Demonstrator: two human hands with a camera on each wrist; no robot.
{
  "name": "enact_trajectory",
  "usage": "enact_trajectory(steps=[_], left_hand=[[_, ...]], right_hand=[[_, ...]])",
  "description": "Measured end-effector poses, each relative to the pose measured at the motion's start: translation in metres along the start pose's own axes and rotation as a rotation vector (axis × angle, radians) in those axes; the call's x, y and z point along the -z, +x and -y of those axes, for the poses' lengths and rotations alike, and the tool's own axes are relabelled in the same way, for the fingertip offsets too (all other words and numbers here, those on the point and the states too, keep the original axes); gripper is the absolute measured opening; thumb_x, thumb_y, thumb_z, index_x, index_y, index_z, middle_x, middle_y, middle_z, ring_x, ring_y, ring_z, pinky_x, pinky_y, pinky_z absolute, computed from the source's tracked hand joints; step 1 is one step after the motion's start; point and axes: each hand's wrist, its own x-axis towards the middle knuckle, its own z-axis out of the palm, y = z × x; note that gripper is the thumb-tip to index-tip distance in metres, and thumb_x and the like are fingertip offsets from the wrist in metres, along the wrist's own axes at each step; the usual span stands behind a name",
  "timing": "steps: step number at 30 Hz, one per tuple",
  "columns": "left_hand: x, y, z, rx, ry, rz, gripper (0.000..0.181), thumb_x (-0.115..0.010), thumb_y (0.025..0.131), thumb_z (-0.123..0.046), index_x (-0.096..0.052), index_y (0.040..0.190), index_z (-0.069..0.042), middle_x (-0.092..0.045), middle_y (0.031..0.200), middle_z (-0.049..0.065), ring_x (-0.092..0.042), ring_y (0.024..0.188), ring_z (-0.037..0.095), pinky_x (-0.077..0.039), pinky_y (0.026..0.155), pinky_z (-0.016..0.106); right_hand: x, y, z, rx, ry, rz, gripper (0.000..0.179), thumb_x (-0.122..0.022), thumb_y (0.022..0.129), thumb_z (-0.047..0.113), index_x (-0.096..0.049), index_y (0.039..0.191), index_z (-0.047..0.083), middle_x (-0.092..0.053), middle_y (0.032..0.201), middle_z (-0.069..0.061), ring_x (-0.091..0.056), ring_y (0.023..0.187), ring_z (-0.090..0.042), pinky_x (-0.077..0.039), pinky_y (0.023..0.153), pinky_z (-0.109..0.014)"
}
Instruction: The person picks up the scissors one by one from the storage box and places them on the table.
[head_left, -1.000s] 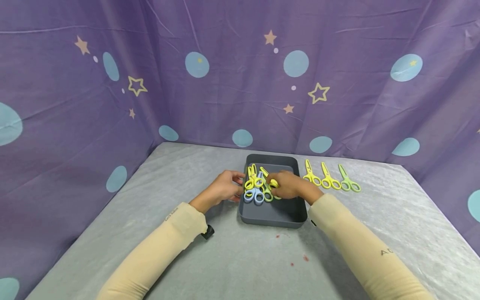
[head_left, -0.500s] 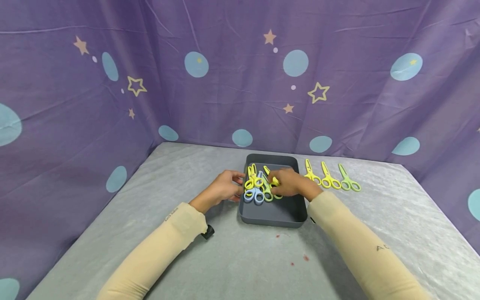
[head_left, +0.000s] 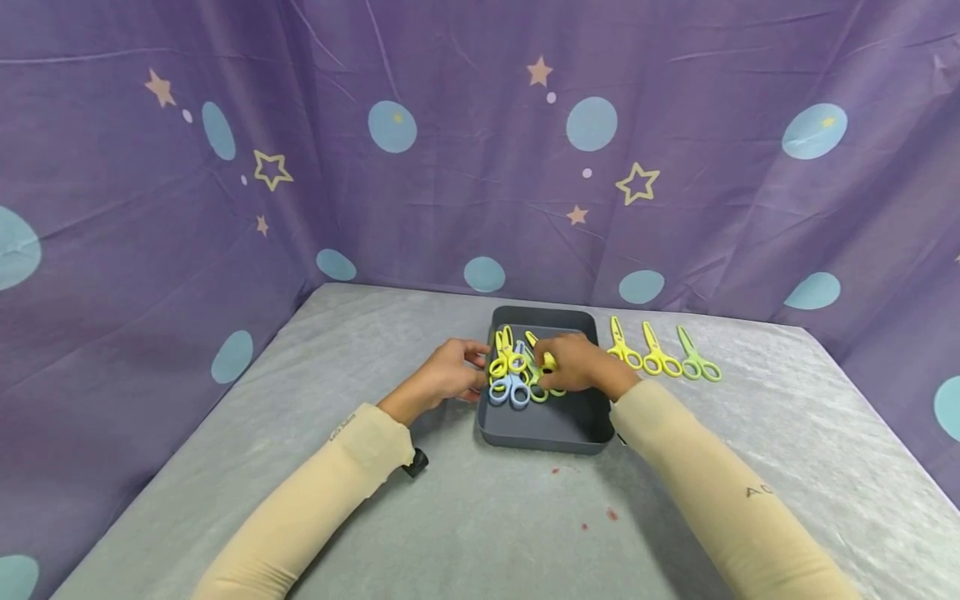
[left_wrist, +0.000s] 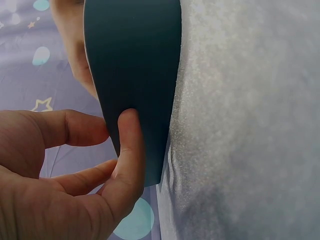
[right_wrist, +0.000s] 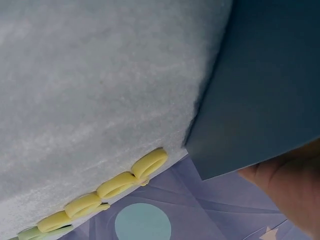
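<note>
A dark grey tray (head_left: 543, 444) holds several scissors, yellow, green and blue, heaped toward its left side. My right hand (head_left: 573, 362) reaches into the tray and pinches a pair of yellow scissors (head_left: 550, 362), partly hidden under the fingers. Just left of it are green scissors (head_left: 537, 393) and blue scissors (head_left: 510, 390), with yellow scissors (head_left: 508, 354) lying over the blue ones. My left hand (head_left: 450, 371) is at the tray's left side. In the left wrist view, one fingertip (left_wrist: 129, 116) presses on the outer wall and another meets the rim.
To the right of the tray, two yellow scissors (head_left: 660, 362) and one green pair (head_left: 699, 367) lie in a row on the grey cloth-covered table (head_left: 480, 517). A purple patterned curtain (head_left: 450, 208) hangs behind and on the left.
My right hand and the yellow scissors have shifted slightly to the right and back within the tray. My left hand has stayed at the tray's left wall.
</note>
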Motion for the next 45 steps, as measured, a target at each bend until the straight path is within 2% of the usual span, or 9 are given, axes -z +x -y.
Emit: enact_trajectory(steps=[4, 9, 14, 18, 28, 35, 45], left_hand=[[0.001, -0.001, -0.002, 0.004, 0.004, 0.005, 0.068, -0.058, 0.083, 0.013, -0.05, 0.15, -0.001, -0.054, 0.123, 0.018, -0.065, 0.073, 0.023, -0.064, 0.067, 0.039], [0.001, -0.002, -0.003, 0.002, 0.0, 0.004, 0.068, -0.058, 0.083, 0.013, -0.05, 0.15, 0.0, -0.053, 0.123, 0.019, -0.064, 0.072, 0.023, -0.064, 0.068, 0.039], [0.0, -0.001, -0.002, 0.005, -0.004, 0.003, 0.068, -0.058, 0.084, 0.013, -0.049, 0.15, 0.0, -0.053, 0.125, 0.019, -0.065, 0.075, 0.024, -0.064, 0.069, 0.039], [0.001, -0.001, -0.001, 0.004, -0.008, 0.003, 0.068, -0.058, 0.084, 0.013, -0.049, 0.15, 0.0, -0.053, 0.126, 0.02, -0.065, 0.075, 0.024, -0.064, 0.069, 0.04], [0.002, -0.001, -0.001, 0.005, -0.002, 0.009, 0.068, -0.058, 0.084, 0.013, -0.049, 0.15, -0.001, -0.053, 0.124, 0.018, -0.064, 0.074, 0.023, -0.064, 0.068, 0.039], [0.002, -0.002, -0.002, 0.007, -0.001, 0.011, 0.067, -0.058, 0.085, 0.012, -0.049, 0.15, -0.001, -0.053, 0.124, 0.018, -0.065, 0.075, 0.024, -0.064, 0.069, 0.04], [0.001, -0.001, 0.0, 0.003, -0.005, 0.005, 0.068, -0.057, 0.084, 0.014, -0.049, 0.15, -0.001, -0.053, 0.122, 0.018, -0.064, 0.074, 0.023, -0.063, 0.068, 0.041]], right_hand=[[0.0, -0.001, 0.001, -0.024, -0.021, -0.007, 0.027, -0.074, 0.083, 0.029, -0.066, 0.105, 0.014, -0.061, 0.083, 0.0, -0.055, 0.087, -0.025, -0.04, 0.095, -0.051], [-0.001, -0.001, 0.003, -0.081, -0.03, -0.006, 0.03, -0.07, 0.087, 0.034, -0.063, 0.109, 0.016, -0.062, 0.086, -0.002, -0.054, 0.096, -0.031, -0.037, 0.089, -0.049], [-0.004, 0.0, 0.005, -0.144, -0.033, -0.023, 0.03, -0.068, 0.088, 0.038, -0.061, 0.11, 0.018, -0.058, 0.09, -0.007, -0.047, 0.092, -0.034, -0.038, 0.077, -0.044], [-0.006, -0.001, 0.008, -0.171, -0.06, -0.05, 0.03, -0.067, 0.088, 0.039, -0.059, 0.109, 0.02, -0.054, 0.094, -0.01, -0.043, 0.088, -0.035, -0.038, 0.073, -0.044], [-0.001, -0.006, 0.016, -0.178, -0.097, -0.083, 0.034, -0.066, 0.09, 0.04, -0.06, 0.114, 0.017, -0.05, 0.099, -0.015, -0.041, 0.088, -0.037, -0.039, 0.069, -0.046], [-0.001, -0.012, 0.018, -0.155, -0.111, -0.143, 0.035, -0.068, 0.088, 0.04, -0.061, 0.113, 0.016, -0.052, 0.098, -0.016, -0.042, 0.087, -0.038, -0.039, 0.069, -0.047], [0.007, -0.024, 0.016, -0.161, -0.13, -0.219, 0.036, -0.072, 0.087, 0.038, -0.062, 0.114, 0.015, -0.052, 0.1, -0.019, -0.044, 0.088, -0.04, -0.04, 0.066, -0.048]])
